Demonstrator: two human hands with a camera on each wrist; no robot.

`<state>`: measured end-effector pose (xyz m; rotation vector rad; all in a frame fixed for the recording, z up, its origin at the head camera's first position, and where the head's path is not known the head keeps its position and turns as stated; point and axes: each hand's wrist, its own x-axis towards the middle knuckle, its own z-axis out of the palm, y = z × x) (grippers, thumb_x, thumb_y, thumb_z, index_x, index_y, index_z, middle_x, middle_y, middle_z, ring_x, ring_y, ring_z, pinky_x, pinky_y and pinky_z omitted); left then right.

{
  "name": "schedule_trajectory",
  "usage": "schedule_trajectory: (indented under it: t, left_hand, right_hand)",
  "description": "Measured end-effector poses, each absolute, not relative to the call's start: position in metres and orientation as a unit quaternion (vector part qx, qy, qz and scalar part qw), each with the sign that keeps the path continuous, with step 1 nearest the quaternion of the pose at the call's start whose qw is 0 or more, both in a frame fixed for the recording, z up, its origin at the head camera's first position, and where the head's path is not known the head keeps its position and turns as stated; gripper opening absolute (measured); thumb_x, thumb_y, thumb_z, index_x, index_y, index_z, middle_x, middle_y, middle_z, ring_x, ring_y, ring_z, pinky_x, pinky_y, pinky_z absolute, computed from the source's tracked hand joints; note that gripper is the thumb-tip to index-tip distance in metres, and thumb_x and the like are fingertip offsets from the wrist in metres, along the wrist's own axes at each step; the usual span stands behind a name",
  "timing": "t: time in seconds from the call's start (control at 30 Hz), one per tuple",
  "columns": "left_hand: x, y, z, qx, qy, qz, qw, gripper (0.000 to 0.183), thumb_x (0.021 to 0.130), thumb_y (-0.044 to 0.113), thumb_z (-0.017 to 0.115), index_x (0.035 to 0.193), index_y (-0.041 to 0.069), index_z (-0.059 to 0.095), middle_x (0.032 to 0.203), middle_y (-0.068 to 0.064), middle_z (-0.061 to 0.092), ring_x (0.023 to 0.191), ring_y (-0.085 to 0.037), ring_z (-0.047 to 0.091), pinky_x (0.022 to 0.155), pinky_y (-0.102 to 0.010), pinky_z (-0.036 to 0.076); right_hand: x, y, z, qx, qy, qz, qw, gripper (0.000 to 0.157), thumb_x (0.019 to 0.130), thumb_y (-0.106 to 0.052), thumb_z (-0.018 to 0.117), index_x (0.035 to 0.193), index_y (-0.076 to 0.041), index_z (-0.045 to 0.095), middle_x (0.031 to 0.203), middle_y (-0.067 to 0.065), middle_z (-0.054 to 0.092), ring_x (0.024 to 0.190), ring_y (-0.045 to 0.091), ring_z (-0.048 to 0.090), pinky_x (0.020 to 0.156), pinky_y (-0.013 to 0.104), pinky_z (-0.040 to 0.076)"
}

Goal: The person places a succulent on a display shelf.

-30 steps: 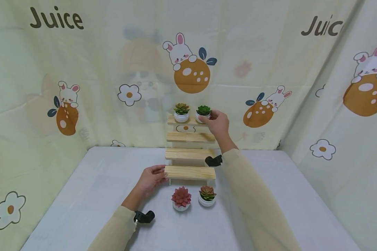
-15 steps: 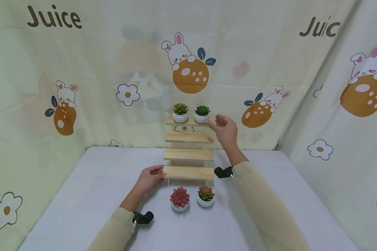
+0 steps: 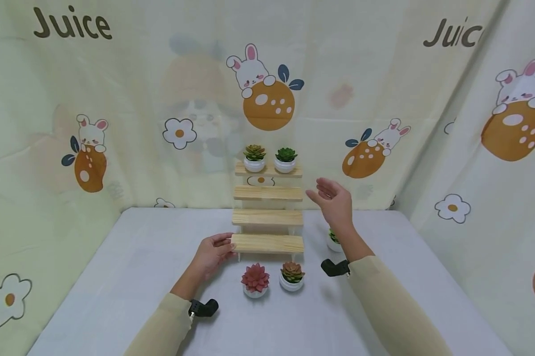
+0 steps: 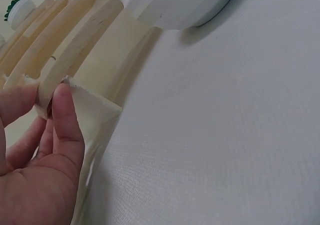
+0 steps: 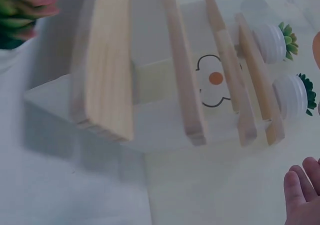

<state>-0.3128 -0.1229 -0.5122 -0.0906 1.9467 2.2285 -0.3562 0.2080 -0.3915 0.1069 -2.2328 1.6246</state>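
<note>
A four-step wooden shelf [image 3: 267, 217] stands at the back middle of the table. My left hand [image 3: 218, 247] pinches the left end of its bottom step [image 3: 267, 243]; in the left wrist view the thumb [image 4: 65, 115] presses on that plank's end [image 4: 75, 60]. On the top step stand a yellow-green succulent pot [image 3: 254, 158] and a dark green succulent pot [image 3: 286, 159]. To the right of the shelf, my right hand [image 3: 327, 190] hovers with relaxed fingers and holds nothing. Its fingertips [image 5: 300, 187] show below the two pots [image 5: 272, 42] in the right wrist view.
A red succulent pot [image 3: 255, 281] and an orange-green one [image 3: 291, 276] stand on the white table [image 3: 116, 277] in front of the shelf. Another small pot [image 3: 333, 241] is partly hidden behind my right wrist. Printed curtains [image 3: 116, 123] close in the back and sides.
My right hand has let go of the dark green pot on the top step and drawn back down and to the right. The left hand has stayed on the bottom step.
</note>
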Motion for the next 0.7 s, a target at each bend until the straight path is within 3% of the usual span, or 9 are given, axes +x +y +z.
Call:
schedule_trajectory:
  t: [0.2,0.7]
  left_hand:
    - [-0.312,-0.124,-0.513,-0.026,0.646,0.759,0.083,0.043,0.096,-0.003,0.065,0.138,-0.007,0.057,0.110,-0.011,0.067,0.088,-0.013,0.068,0.080,-0.027,0.063]
    - [-0.314,-0.122,-0.514,-0.027,0.635,0.768,0.084,0.044,0.095,-0.006,0.065,0.138,-0.008,0.056,0.104,-0.007,0.066,0.085,-0.012,0.067,0.077,-0.024,0.062]
  right_hand:
    - [-0.341,0.221,-0.409,0.034,-0.804,0.565,0.181,0.060,0.089,-0.034,0.081,0.139,-0.009,0.061,0.141,0.011,0.064,0.133,0.027,0.059,0.113,0.039,0.049]
    - [-0.315,0.259,-0.447,-0.012,-0.850,0.496,0.174,0.073,0.086,-0.047,0.081,0.144,-0.011,0.058,0.147,0.011,0.059,0.139,0.031,0.053,0.118,0.047,0.044]
